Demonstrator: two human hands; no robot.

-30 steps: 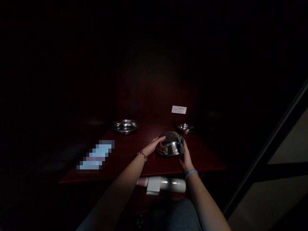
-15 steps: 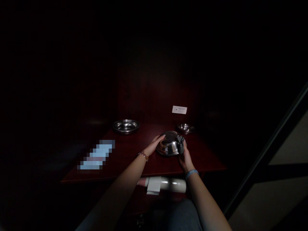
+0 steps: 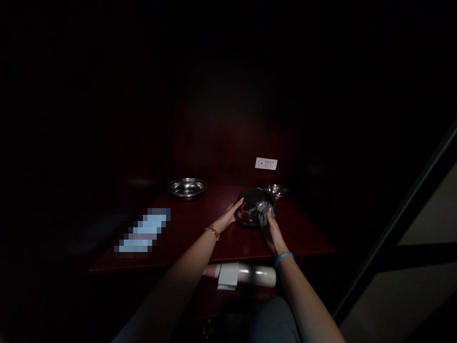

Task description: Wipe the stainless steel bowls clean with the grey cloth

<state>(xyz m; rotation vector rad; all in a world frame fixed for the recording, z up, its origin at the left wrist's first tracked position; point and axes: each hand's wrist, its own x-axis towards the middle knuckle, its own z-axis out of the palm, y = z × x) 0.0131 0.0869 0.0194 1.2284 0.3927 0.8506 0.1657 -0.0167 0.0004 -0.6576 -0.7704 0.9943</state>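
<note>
A shiny metal bowl (image 3: 247, 209) is tilted above the dark red table, its outer side facing me. My left hand (image 3: 228, 216) grips its left edge, with the thumb on the outside. A crumpled grey cloth (image 3: 263, 213) lies against the bowl's right part, pinched in my right hand (image 3: 273, 232). Behind the bowl, at the right, stands a small metal bowl (image 3: 277, 191), partly hidden. A wide metal dish (image 3: 187, 188) rests at the back left of the table.
The red table's front edge (image 3: 160, 265) runs below my hands. A blurred-out bright rectangle (image 3: 144, 231) is at the left. Under the tabletop lies a pale roll (image 3: 257, 275) beside a white box-like item (image 3: 228, 276). A white socket panel (image 3: 266, 164) is on the back wall.
The held bowl has tipped and shifted slightly up and right, overlapping the small bowl more. My right hand and the cloth have moved a little left over its surface.
</note>
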